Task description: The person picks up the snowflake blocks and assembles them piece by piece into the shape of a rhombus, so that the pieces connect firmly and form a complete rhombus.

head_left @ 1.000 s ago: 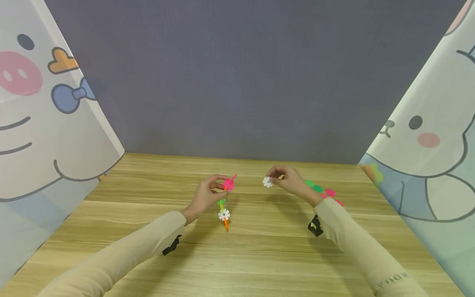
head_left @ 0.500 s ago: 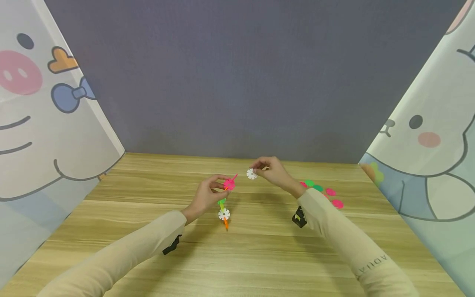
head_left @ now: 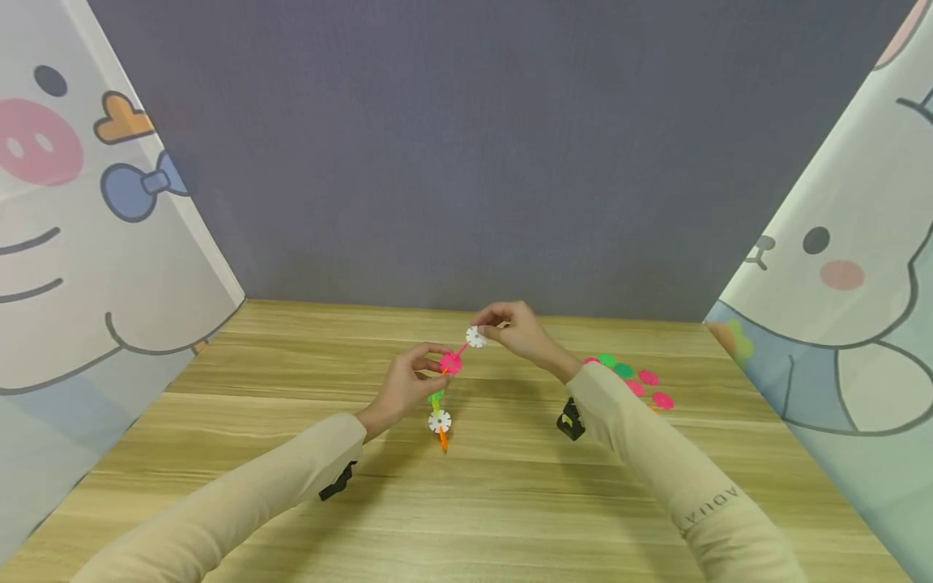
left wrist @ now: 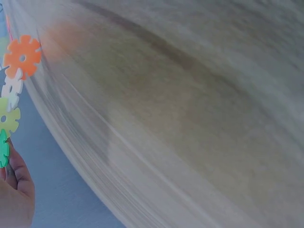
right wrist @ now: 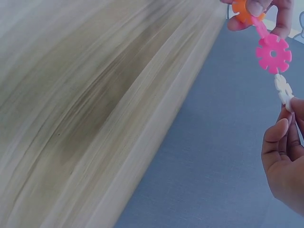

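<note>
My left hand [head_left: 404, 382] pinches a chain of notched plastic snowflake discs near its upper end, around an orange disc [right wrist: 241, 12]. Below that hand hang a green disc [left wrist: 4, 148], a yellow disc [left wrist: 7, 117], a white disc [head_left: 440, 422] and another orange disc [left wrist: 23, 57] at the bottom. Above it, a pink disc [right wrist: 274, 53] stands out at the chain's free end. With thumb and fingers, my right hand [head_left: 519, 333] pinches a loose-end white disc [head_left: 476, 337], whose edge meets the pink disc in the right wrist view. How deep the notches interlock cannot be told.
A group of loose discs, among them a green disc [head_left: 623, 370] and a pink disc [head_left: 662, 401], lies on the wooden table [head_left: 452, 518] at the right, partly behind my right sleeve. A grey panel [head_left: 466, 162] rises at the back, with printed cartoon panels at both sides.
My right hand has carried the white disc leftward and slightly up to the chain's upper end, where it now meets the pink disc. My left hand has stayed almost still.
</note>
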A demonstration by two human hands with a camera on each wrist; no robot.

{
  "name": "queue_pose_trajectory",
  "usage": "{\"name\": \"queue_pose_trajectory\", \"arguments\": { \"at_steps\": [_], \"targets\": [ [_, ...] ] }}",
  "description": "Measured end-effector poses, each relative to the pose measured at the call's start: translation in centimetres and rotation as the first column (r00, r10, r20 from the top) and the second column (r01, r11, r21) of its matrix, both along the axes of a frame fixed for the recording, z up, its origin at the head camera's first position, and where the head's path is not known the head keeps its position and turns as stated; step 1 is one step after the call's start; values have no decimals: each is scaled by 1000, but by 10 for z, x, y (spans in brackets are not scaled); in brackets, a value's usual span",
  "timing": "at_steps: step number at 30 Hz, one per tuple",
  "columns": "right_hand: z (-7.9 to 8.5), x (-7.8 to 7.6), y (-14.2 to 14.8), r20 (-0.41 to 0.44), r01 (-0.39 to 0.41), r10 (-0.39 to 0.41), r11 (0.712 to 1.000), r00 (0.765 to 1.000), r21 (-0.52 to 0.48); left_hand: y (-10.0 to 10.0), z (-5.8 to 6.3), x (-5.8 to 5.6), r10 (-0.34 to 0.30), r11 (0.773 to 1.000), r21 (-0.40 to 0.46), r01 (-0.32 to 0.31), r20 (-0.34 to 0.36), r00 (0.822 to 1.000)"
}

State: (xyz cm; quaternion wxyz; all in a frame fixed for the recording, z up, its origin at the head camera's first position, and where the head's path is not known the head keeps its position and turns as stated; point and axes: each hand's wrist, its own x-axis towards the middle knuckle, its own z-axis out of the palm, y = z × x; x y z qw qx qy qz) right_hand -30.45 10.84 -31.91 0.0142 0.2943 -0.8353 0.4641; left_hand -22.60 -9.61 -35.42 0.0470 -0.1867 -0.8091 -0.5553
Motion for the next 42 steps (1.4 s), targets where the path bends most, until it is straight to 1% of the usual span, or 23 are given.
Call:
{"name": "queue_pose_trajectory", "arguments": {
  "at_steps": [10, 14, 17, 18, 21, 25, 28, 31, 33, 35, 39, 42],
  "targets": [
    [3, 0, -4, 9, -11, 10, 1000, 1000, 20, 0, 0, 1, -4, 1000, -2, 4, -7, 1000],
    [5, -1, -5, 12, -7, 7, 1000, 1000, 25, -3, -17, -13, 3, 1000, 2, -3, -18, 1000],
    [5, -1, -5, 15, -23, 23, 999, 1000, 25, -4, -28, -22, 16, 1000, -11, -16, -26, 1000],
    [5, -1, -5, 16, -31, 30, 999, 999, 25, -4, -27, -21, 18, 1000, -12, -18, -22, 1000],
    [5, -1, -5, 16, -51, 50, 998, 999, 26, -1, -17, -14, 19, 1000, -13, -19, -27, 999],
    [4, -1, -5, 18, -43, 42, 999, 999, 29, 3, -3, -2, 21, 1000, -17, -21, -23, 1000],
    [3, -1, -5, 14, -35, 34, 999, 999, 33, 5, 1, 2, 38, 999, -26, -39, -12, 999],
    [3, -2, -5, 0, -33, 33, 999, 999, 36, 8, 1, 3, 71, 997, -24, -71, -5, 997],
    [2, -2, -5, -14, -34, 34, 999, 999, 37, 9, -1, 2, 83, 997, 0, -83, 3, 997],
    [2, -2, -5, -27, -34, 35, 999, 999, 36, 10, -5, -1, 83, 995, 46, -84, 18, 996],
    [2, -2, -5, -47, -35, 36, 999, 998, 34, 10, -21, -12, 73, 987, 140, -76, 29, 997],
    [2, -3, -6, -46, -33, 35, 999, 998, 33, 12, -31, -18, 90, 982, 165, -95, 41, 995]
  ]
}}
